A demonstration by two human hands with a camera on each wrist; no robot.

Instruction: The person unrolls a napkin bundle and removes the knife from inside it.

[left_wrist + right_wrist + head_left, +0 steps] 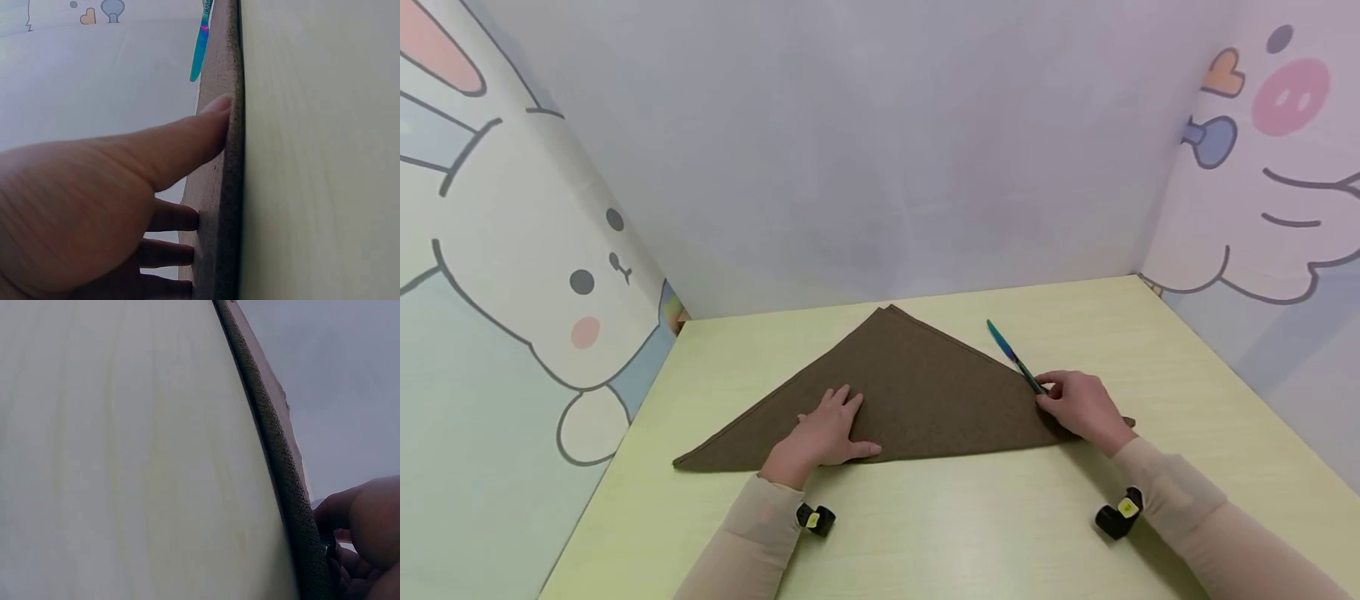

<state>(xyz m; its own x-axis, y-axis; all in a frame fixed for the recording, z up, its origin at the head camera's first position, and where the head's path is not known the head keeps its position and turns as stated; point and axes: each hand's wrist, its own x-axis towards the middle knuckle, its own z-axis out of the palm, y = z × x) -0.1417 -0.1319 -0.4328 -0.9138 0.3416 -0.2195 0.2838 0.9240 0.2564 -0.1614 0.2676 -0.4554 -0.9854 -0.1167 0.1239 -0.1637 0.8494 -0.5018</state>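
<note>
A brown cloth (925,392), folded into a wide triangle, lies on the table with its peak pointing away. My left hand (827,429) rests flat on its left half with fingers spread, and the thumb touches the near folded edge in the left wrist view. My right hand (1078,404), over the cloth's right part, pinches a table knife (1011,354) by its handle. The knife's shiny blue-green blade (200,53) points away and to the left, past the cloth's right slanting edge. In the right wrist view, the fingers are partly cut off and hide most of the handle.
The pale wooden table (955,533) extends in front of and around the cloth. A plain light backdrop (887,167) stands along its far edge. Cartoon-printed panels, with a rabbit (542,267) on the left and a pig (1285,167) on the right, flank the table.
</note>
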